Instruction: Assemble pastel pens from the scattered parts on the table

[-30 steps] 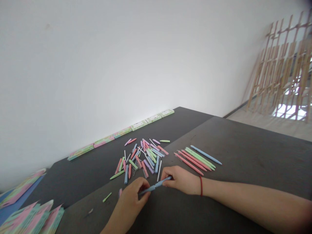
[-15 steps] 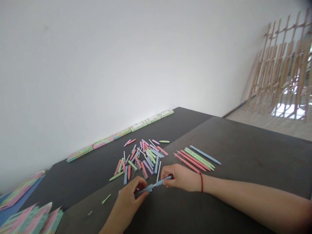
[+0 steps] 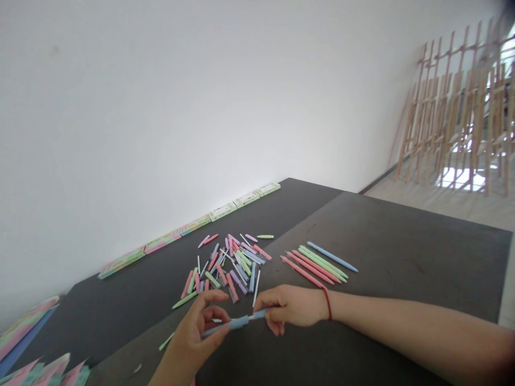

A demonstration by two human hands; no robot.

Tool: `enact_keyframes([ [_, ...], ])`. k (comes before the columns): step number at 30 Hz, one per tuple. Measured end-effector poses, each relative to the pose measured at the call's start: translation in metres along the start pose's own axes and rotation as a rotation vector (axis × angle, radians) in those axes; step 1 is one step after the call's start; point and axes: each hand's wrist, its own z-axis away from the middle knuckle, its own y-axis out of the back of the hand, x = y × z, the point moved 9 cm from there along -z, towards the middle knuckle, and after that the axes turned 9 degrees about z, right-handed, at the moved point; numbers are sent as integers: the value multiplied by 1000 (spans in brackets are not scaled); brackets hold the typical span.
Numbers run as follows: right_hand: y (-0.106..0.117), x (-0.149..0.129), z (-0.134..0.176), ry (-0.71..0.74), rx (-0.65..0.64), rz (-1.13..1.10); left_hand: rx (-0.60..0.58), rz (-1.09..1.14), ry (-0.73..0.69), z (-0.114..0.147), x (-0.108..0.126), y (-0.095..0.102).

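A blue pen (image 3: 237,323) is held between both hands just above the dark table (image 3: 402,252). My left hand (image 3: 197,335) pinches its lower half, and my right hand (image 3: 289,306), with a red string on the wrist, grips the upper half. The two halves look slightly pulled apart, with a white refill showing between them. Behind the hands lies a loose pile of pastel pen parts (image 3: 227,260). To the right of the pile, a row of whole pens (image 3: 317,262) in pink, green and blue lies side by side.
Flat pastel boxes (image 3: 189,228) line the wall at the table's far edge. Stacks of folded pastel cartons (image 3: 28,327) sit at the left corner. A single green pen piece (image 3: 166,341) lies by my left hand. A wooden lattice (image 3: 454,118) leans against the wall at right.
Both hands have lifted the blue pen slightly and drawn nearer to me. The pen's halves have separated a little, and my left fingers have spread wider. The camera has shifted right.
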Motion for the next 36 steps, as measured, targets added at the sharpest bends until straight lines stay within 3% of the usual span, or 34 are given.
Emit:
enact_keyframes([
  [3,-5,3,-3,-21,-43,-155,1,171,14,-1,3,8],
  [6,-6,1,-3,-12,-46,-190,35,152,-17,-1,11,10],
  [11,3,-7,3,30,38,74,29,47,-83,3,18,-5],
  [14,1,-14,6,63,17,233,83,37,-110,7,23,-7],
  [18,-3,-19,7,98,-10,288,145,142,-128,8,29,-5],
  [24,-9,-13,5,95,-16,207,197,273,-15,6,10,-5],
  [28,-8,-13,5,107,1,238,216,311,-13,8,4,-6],
  [36,-10,-20,5,117,-24,138,331,-103,-11,15,33,5],
])
